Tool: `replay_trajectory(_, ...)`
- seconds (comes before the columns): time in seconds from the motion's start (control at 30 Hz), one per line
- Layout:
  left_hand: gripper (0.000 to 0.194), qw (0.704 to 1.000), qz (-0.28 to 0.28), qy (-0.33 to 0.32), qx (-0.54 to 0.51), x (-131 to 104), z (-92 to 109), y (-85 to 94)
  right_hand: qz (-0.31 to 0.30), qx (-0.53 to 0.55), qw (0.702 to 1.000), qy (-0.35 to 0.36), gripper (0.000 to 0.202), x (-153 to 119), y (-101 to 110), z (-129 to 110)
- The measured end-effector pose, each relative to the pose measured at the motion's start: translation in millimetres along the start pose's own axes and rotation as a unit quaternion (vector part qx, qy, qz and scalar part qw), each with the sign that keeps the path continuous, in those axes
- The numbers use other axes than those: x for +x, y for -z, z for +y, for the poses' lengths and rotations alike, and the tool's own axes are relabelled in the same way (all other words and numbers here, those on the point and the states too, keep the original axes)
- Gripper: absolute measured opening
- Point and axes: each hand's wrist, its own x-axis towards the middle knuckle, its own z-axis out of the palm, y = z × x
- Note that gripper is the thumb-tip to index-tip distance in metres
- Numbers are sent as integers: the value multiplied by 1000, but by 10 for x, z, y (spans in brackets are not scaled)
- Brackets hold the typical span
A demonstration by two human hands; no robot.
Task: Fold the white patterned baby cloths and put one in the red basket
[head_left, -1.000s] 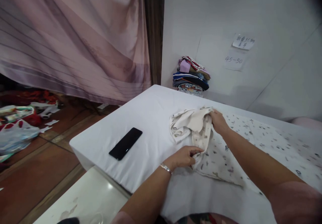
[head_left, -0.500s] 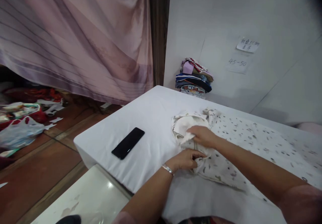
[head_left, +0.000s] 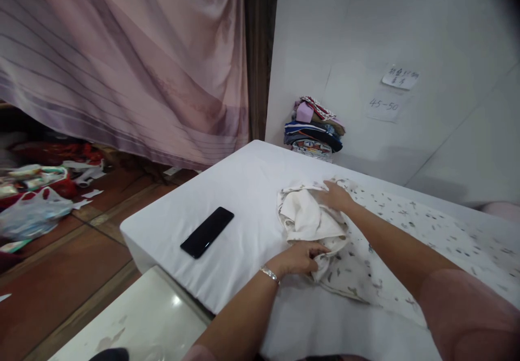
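A white cloth with a small dark print (head_left: pixel 398 215) lies spread over the right part of the white-covered table (head_left: pixel 252 171). Its left end is bunched up, with a plain white inner side showing. My left hand (head_left: pixel 303 256), with a silver bracelet at the wrist, pinches the near edge of the bunched part. At the far side of the bunch, my right hand (head_left: pixel 333 196) has its fingers on the fabric; its fingertips are partly hidden, so its grip is unclear.
A black phone (head_left: pixel 207 232) lies on the table to the left. Folded clothes (head_left: pixel 312 125) are stacked by the wall beyond the far edge. A glossy pale surface (head_left: pixel 142 317) adjoins the near left edge. Bags (head_left: pixel 34 212) sit on the floor.
My right hand has let go of the white inner fabric and moved away from me to the far side of the bunch. The opening lies looser. My left hand has hardly moved.
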Motion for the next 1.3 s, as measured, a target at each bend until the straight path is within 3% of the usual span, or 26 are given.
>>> replay_trajectory(0.13,44,997,58,47,-32,9,12,14,-26,-7,1000,-2,27,42,-67,68)
replay_trajectory(0.2,56,986,116,88,-84,30,23,30,-2,-8,1000,17,28,8,-36,15)
replay_trajectory(0.33,72,922,190,157,-298,122,5,87,44,29,988,145,32,-233,39,-245)
replay_trajectory(0.43,56,870,309,110,-367,190,-59,119,-29,71,963,258,33,-568,23,-487)
replay_trajectory(0.5,45,862,400,65,-304,196,-96,131,-110,104,937,314,35,-789,-6,-600)
replay_trajectory(0.57,38,866,465,25,-182,163,-103,143,-166,161,918,321,37,-944,-25,-650)
replay_trajectory(0.67,22,849,524,-69,2,77,-53,177,-167,258,913,270,30,-988,-25,-616)
replay_trajectory(0.77,26,817,543,-162,105,19,3,213,-73,286,931,216,23,-816,-34,-469)
replay_trajectory(0.87,37,806,551,-178,122,13,14,236,49,269,956,106,27,-509,-84,-227)
replay_trajectory(0.97,38,811,560,-155,62,30,1,258,43,221,973,-49,39,-245,-133,-18)
replay_trajectory(1.03,36,816,562,-134,-29,44,-1,284,4,197,977,-79,50,-186,-149,-3)
replay_trajectory(1.13,40,803,546,-120,-205,59,11,334,-9,183,983,31,64,-289,-173,-214)
replay_trajectory(1.23,43,783,494,-131,-354,62,27,380,-37,160,973,161,77,-451,-237,-551)
replay_trajectory(1.3,41,771,462,-141,-416,59,30,403,-72,142,965,206,75,-483,-293,-722)
